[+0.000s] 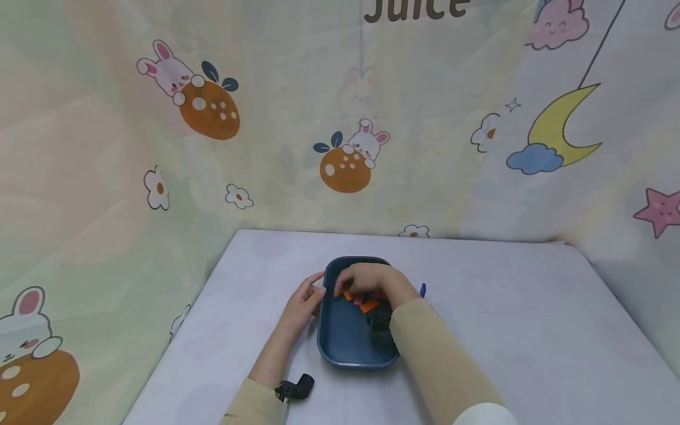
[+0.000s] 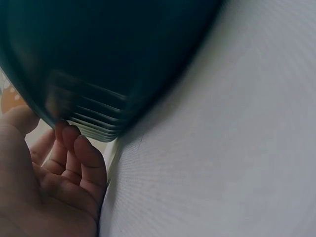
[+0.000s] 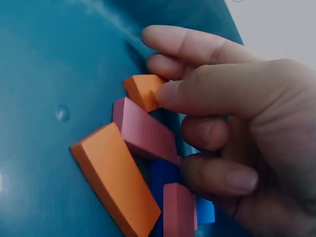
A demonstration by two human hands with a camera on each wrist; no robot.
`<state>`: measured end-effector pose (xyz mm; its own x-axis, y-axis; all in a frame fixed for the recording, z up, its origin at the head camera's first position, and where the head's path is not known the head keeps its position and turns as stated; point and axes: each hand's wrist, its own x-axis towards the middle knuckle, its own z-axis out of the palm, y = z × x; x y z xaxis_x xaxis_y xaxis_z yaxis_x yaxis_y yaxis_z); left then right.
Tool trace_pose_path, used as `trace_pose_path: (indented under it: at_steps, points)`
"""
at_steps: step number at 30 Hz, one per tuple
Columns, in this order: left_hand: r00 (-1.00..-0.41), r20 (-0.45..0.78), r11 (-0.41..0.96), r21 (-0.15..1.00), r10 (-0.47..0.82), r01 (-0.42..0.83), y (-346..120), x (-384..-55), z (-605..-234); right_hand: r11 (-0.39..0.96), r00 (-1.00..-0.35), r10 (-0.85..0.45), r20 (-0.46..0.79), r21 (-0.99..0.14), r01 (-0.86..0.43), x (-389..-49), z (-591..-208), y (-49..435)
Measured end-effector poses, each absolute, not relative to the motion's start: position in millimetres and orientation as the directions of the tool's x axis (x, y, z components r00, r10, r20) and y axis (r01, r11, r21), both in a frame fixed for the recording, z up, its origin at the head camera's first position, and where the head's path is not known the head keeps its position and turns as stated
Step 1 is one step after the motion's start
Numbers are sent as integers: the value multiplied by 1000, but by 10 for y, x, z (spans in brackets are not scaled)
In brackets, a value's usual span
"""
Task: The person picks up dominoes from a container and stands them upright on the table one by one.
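Observation:
A dark blue plastic basin (image 1: 345,342) stands on the table. Inside it, my right hand (image 1: 366,277) reaches down over several loose blocks. Between its thumb and fingers sits a small orange block (image 3: 143,89), with the thumb on its side. A pink block (image 3: 143,128), a longer orange block (image 3: 118,182), another pink block (image 3: 177,212) and a blue block (image 3: 163,173) lie close by, some partly hidden under the curled fingers. On the basin's left side, my left hand (image 1: 303,304) touches the rim and outer wall with thumb and loosely bent fingers (image 2: 91,153).
A white-covered table (image 1: 531,330) surrounds the basin. Just right of the right wrist, a small blue item (image 1: 422,290) shows, its kind unclear. Behind the table hangs a printed cloth (image 1: 287,147). A black wrist camera (image 1: 304,386) sits on the left wrist.

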<state>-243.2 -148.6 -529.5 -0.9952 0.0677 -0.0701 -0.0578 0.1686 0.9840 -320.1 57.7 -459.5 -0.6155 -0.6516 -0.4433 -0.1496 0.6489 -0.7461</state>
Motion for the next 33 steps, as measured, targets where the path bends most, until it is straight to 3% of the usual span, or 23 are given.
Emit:
trace_pose_path:
  at_steps: [16,25,33]
  points:
    - [-995,-78,184,981,65,-65,-1478,-2425,-5259,705,-679,-657,-327,-585,-401,-3326,-4737,615]
    - [-994,-82,182,981,68,-69,-1498,-2428,-5307,728,-698,-632,-336,-567,-386,-3320,-4793,605]
    - [-995,-70,188,981,71,-55,-1499,-2439,-5306,672,-662,-657,-361,-677,-298,-3298,-4646,677]
